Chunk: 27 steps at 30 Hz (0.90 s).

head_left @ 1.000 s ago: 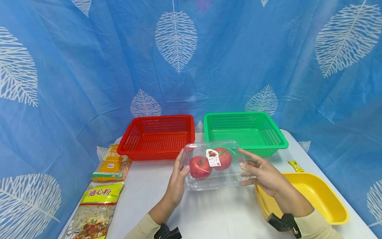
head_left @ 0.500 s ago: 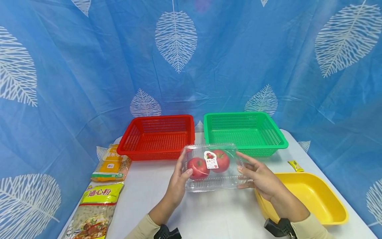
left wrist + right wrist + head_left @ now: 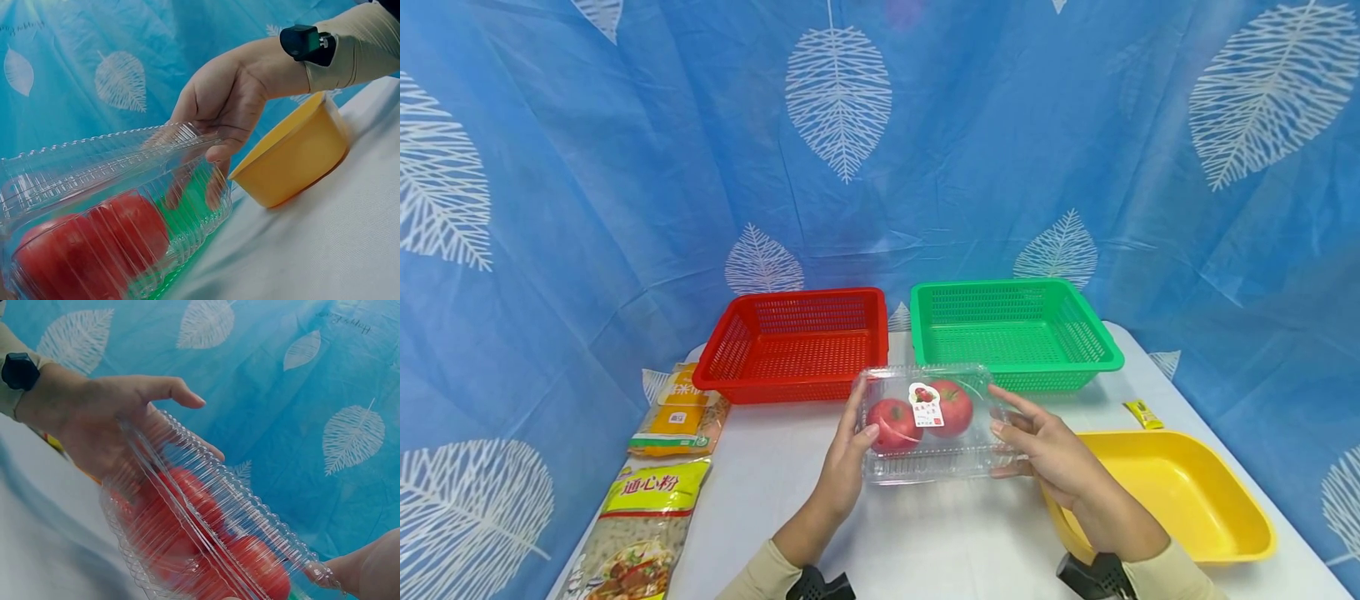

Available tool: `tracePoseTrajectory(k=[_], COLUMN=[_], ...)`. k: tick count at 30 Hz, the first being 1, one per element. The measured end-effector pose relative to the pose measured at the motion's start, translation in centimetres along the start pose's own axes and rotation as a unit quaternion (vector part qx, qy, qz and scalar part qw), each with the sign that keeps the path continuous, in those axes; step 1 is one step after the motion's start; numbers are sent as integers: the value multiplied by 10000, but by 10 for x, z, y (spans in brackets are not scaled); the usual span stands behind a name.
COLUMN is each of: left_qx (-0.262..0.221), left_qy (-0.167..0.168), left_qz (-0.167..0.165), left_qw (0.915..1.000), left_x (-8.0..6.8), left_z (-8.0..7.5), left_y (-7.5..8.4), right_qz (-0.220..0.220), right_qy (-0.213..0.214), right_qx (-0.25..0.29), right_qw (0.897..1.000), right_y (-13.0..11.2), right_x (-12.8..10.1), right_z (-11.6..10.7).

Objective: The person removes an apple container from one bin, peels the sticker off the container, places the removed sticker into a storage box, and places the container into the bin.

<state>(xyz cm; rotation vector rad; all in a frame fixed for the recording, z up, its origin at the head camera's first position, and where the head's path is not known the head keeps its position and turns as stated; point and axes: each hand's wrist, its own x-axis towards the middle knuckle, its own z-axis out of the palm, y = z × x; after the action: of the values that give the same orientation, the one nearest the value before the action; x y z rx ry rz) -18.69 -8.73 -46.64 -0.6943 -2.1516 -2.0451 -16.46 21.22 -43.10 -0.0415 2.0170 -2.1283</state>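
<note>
A clear plastic clamshell box (image 3: 934, 468) with two red apples (image 3: 953, 410) inside is held up between my two hands. A small white label (image 3: 926, 407) with a red picture sits on its lid. My left hand (image 3: 842, 471) grips the left end, thumb over the near edge and the other fingers partly hidden behind the plastic. At the opposite end, my right hand (image 3: 1060, 458) grips with its thumb on top and fingers spread along the side. In the left wrist view, the right hand's fingers (image 3: 215, 187) show against the box wall.
Behind the box stand a red basket (image 3: 797, 387) and a green basket (image 3: 1015, 354). A yellow basin (image 3: 1240, 533) is at the right, with a small yellow packet (image 3: 1143, 416) beyond it. Two food bags, an orange one (image 3: 679, 417) and a yellow-topped one (image 3: 651, 500), lie at the left.
The box has shifted slightly left and down in the head view, its tilt a little more level. My right hand has moved left with it; the left hand has barely moved.
</note>
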Motion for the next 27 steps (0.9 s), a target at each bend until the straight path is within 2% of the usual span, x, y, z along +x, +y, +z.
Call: tracePoseTrajectory(k=[16,27], left_qx=[75,-112], left_qy=[-27,-84], left_qz=[-91,-151], left_qw=[9999,9998], left_x=[-2,-4], left_z=[0,-1], left_y=[-3,-6], right_qz=[7,61], right_qy=[74,124], right_qx=[58,106], right_qw=[10000,9998], right_y=[6,8], right_x=[-3,-7], right_z=[3,5])
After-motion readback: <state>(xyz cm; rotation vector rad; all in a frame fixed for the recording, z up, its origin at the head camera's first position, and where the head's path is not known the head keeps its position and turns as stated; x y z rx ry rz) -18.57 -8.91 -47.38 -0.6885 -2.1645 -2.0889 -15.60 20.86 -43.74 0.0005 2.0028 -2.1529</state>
